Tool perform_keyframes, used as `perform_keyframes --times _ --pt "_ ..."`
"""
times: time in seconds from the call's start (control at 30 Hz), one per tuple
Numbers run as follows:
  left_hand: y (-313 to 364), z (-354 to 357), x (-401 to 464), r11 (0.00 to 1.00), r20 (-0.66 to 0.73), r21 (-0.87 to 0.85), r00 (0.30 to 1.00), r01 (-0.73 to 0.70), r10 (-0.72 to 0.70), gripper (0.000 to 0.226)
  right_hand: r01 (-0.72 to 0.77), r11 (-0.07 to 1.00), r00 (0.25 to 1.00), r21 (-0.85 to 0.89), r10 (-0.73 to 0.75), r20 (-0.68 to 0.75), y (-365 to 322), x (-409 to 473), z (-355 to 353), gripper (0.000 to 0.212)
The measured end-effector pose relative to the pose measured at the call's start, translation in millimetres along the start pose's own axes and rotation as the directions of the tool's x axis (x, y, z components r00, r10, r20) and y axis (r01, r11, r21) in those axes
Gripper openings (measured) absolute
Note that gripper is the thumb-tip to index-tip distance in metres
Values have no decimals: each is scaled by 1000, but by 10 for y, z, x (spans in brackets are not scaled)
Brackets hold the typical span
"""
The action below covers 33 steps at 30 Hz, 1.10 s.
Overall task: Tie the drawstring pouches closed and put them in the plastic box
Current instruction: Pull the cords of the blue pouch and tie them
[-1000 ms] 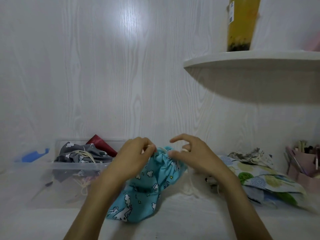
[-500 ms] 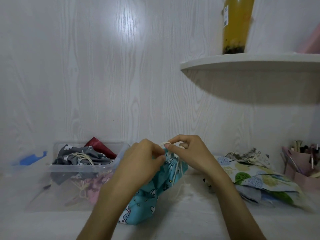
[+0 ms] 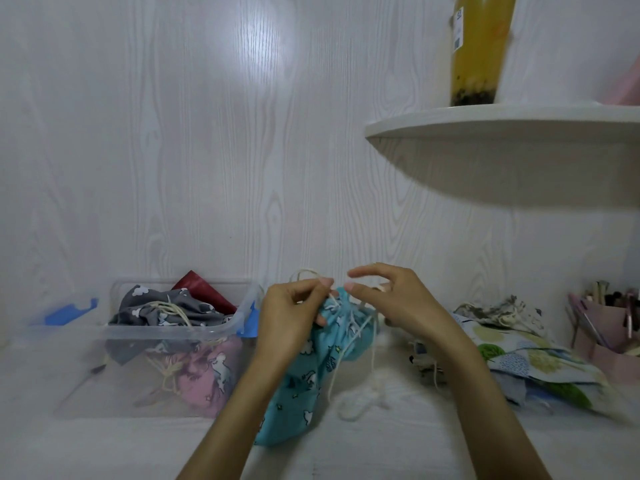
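Beside the plastic box (image 3: 221, 329), both hands pinch the gathered, cloud-printed turquoise pouch's (image 3: 304, 382) cream drawstring (image 3: 341, 355).

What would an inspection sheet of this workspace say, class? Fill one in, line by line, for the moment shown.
Surface: white table, hands working at its middle.
Job's things: blue pouch on the table, neck gathered, cream drawstring hanging loose; plastic box to its left, holding grey, pink and red pouches; pile of untied pouches to its right.
Clutter: pink organiser with pens at far right.
Hands: left hand pinches the drawstring loop; right hand curled at the pouch neck, whether it holds the drawstring is unclear.
Cables: nothing seen.
Surroundings: white wood-grain wall; shelf above right, with a yellow drink cup.
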<state>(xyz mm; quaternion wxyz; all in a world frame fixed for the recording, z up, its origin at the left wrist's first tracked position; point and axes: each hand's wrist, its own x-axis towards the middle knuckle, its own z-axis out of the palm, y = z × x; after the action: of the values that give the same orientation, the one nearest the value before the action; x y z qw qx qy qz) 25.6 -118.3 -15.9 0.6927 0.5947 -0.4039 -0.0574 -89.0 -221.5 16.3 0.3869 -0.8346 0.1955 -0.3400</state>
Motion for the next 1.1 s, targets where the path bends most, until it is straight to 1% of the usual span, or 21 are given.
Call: perform_keyframes --times 0.07,0.1,0.17,0.23,0.3,0.37,0.43,0.47,0.53,0.57,0.63,0.7,0.77,0.8,0.83,0.87,0.9,0.93,0.97,1.03,1.1 --pt "-47 -108 61 998 -18 42 999 42 -41 16 -56 993 998 -105 59 27 69 -10 -60 29" --pt "-81 -166 91 994 19 87 997 73 -75 17 -72 990 996 -118 77 43 104 -2 -47 31" --pt "-151 -244 127 971 152 177 970 160 -187 18 -91 988 990 -128 104 96 155 7 43 34" --pt "-213 -285 132 926 271 293 909 237 -318 22 -103 975 976 -199 138 171 205 19 196 40" --pt "-280 -315 110 831 327 493 829 260 -453 27 -98 943 942 -317 190 275 317 40 375 45" --pt "-384 -324 87 719 318 657 780 228 -538 27 -108 892 882 -439 289 371 462 37 509 46" --pt "-530 -335 96 639 285 744 772 195 -568 22 -126 866 820 -483 365 441 594 17 566 46" --pt "-594 -339 106 621 270 761 780 187 -565 19 -137 870 786 -473 386 483 657 5 576 46" --pt "-663 -349 123 637 250 749 813 182 -526 12 -154 880 725 -449 409 554 738 -26 601 44" --pt "-687 -343 127 657 248 736 836 166 -489 12 -158 880 712 -448 415 566 766 -34 628 41" --pt "-713 -305 115 683 272 724 869 98 -413 23 -136 880 719 -454 403 566 803 -40 709 35" --pt "-739 -227 78 684 312 729 877 27 -367 34 -110 885 739 -452 377 559 819 -47 786 35" --pt "-730 -168 53 685 326 729 880 -2 -345 31 -119 876 736 -466 393 551 829 -37 814 39" --pt "-712 -153 53 723 327 691 881 26 -343 28 -134 865 730 -484 416 542 822 -31 800 43" --pt "-686 -138 59 792 331 604 877 87 -348 26 -152 848 729 -507 443 522 811 -24 761 48" --pt "-661 -146 67 863 333 467 867 190 -371 26 -169 827 737 -537 468 487 776 -6 720 56" --pt "-617 -141 69 904 345 301 849 302 -399 25 -195 808 753 -556 487 443 743 10 653 62" --pt "-569 -151 73 908 361 157 834 388 -419 24 -216 798 767 -562 495 409 703 26 581 64" --pt "-529 -170 80 897 369 71 824 437 -431 23 -230 798 777 -557 495 389 649 38 506 63" --pt "-499 -193 88 893 384 79 814 443 -437 23 -250 804 773 -539 501 389 533 32 324 51" --pt "-487 -193 86 898 424 203 792 390 -440 21 -266 801 746 -536 523 412 414 -5 127 41"
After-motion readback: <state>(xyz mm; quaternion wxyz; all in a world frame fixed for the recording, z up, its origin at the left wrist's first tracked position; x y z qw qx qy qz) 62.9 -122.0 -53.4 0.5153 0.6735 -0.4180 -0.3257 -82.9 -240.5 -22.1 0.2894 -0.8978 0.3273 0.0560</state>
